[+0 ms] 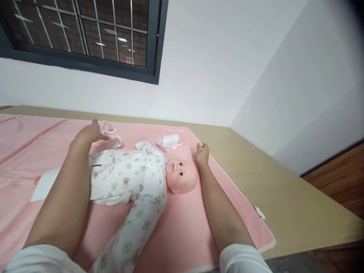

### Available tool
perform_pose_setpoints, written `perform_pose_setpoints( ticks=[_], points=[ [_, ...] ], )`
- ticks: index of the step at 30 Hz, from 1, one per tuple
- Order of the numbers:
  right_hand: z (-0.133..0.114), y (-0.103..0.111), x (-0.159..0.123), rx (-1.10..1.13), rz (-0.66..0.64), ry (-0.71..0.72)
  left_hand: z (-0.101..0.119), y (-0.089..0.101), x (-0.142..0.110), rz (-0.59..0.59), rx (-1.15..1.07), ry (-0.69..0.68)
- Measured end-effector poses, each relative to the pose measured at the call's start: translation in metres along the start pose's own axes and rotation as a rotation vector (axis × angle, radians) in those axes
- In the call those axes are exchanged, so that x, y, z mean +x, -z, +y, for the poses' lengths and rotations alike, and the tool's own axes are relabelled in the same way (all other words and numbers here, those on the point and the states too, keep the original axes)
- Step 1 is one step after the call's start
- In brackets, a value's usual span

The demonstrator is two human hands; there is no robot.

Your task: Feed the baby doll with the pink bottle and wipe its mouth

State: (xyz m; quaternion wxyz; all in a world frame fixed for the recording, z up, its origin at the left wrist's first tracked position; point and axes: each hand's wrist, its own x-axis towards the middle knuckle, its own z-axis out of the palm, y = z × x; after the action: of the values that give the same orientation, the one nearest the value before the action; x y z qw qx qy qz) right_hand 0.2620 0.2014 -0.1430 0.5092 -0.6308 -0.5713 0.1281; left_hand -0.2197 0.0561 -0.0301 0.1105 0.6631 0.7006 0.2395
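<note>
My left hand (92, 132) is beside a baby bottle (114, 141) with a pink collar and a bare clear teat. Its thumb and fingers are spread, the fingertips close to the bottle's side; contact is unclear. My right hand (203, 153) rests beyond the doll's head, fingers curled at a small clear object (194, 149), too faint to name. Between my arms a baby doll (182, 176) lies on its back, head to the right, in a white top (127, 176) with green bear prints. My left forearm hides part of its lower body.
A pink blanket (182, 235) covers much of the wooden surface (241, 163). A pack of white wipes (170, 142) lies above the doll's head. A small white item (259, 213) sits at the blanket's right edge. A wall and barred window (85, 30) stand behind.
</note>
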Motion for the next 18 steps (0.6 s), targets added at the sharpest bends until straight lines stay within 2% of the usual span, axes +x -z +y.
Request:
perform_pose_setpoints(
  ticks=[2, 3, 4, 7, 8, 9, 12, 15, 18],
  points=[
    [-0.006, 0.003, -0.001, 0.011, 0.081, 0.05, 0.025, 0.014, -0.012, 0.125, 0.095, 0.248],
    [-0.009, 0.005, -0.002, 0.021, 0.123, 0.084, 0.041, 0.019, -0.02, 0.193, 0.128, 0.309],
    [-0.014, 0.007, -0.004, 0.035, 0.156, 0.119, 0.061, 0.022, -0.027, 0.269, 0.155, 0.305],
    [-0.026, 0.012, -0.011, 0.1, 0.131, 0.219, 0.124, 0.015, -0.045, 0.231, -0.029, 0.001],
    [-0.03, 0.012, -0.014, 0.116, 0.076, 0.239, 0.145, 0.006, -0.048, 0.176, -0.095, -0.069],
    [-0.034, 0.013, -0.017, 0.122, 0.009, 0.252, 0.163, -0.004, -0.048, 0.07, -0.127, -0.138],
    [-0.042, 0.01, -0.028, 0.088, -0.178, 0.279, 0.203, -0.043, -0.037, -0.223, -0.031, -0.326],
    [-0.049, 0.004, -0.036, 0.022, -0.296, 0.37, 0.221, -0.078, -0.015, -0.423, 0.041, -0.335],
    [-0.058, -0.002, -0.043, -0.033, -0.4, 0.444, 0.227, -0.102, 0.005, -0.567, 0.037, -0.31]
  ],
)
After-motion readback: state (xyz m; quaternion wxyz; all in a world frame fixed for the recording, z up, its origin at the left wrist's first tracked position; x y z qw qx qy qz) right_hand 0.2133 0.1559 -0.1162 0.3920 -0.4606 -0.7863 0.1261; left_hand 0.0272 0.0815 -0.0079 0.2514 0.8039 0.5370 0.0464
